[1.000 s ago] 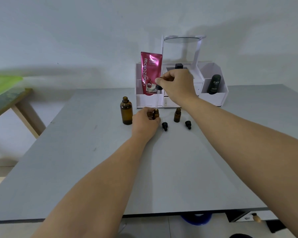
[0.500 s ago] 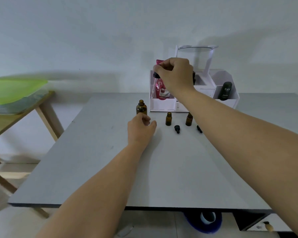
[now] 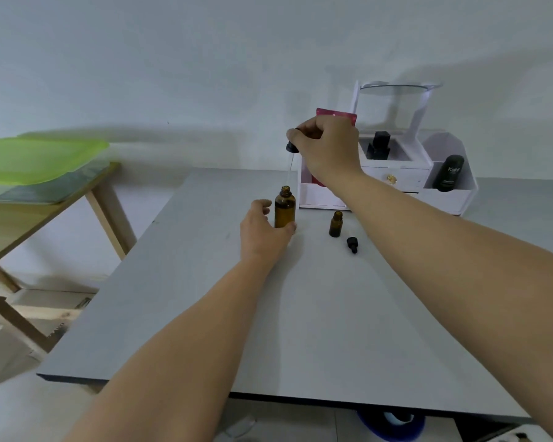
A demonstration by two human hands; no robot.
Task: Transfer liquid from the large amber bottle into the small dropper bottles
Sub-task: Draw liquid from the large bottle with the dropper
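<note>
The large amber bottle [image 3: 284,209] stands uncapped on the grey table [image 3: 316,314]. My left hand [image 3: 262,232] grips its base from the left. My right hand [image 3: 328,148] pinches the black bulb of a dropper [image 3: 291,148]; its clear glass tube hangs straight down, with the tip just above the bottle's mouth. One small amber dropper bottle [image 3: 336,224] stands open to the right. A black dropper cap [image 3: 352,244] lies beside it. My right forearm hides whatever is further right.
A white organiser [image 3: 396,183] stands at the table's back with a pink tube [image 3: 336,114], a black bottle [image 3: 378,145] and a dark container [image 3: 448,173]. A wooden side table with a green lid [image 3: 39,161] stands at the left.
The view has shifted left. My left hand went from the small bottle to the large amber bottle and took hold of it. My right hand carried the dropper left, over the large bottle.
</note>
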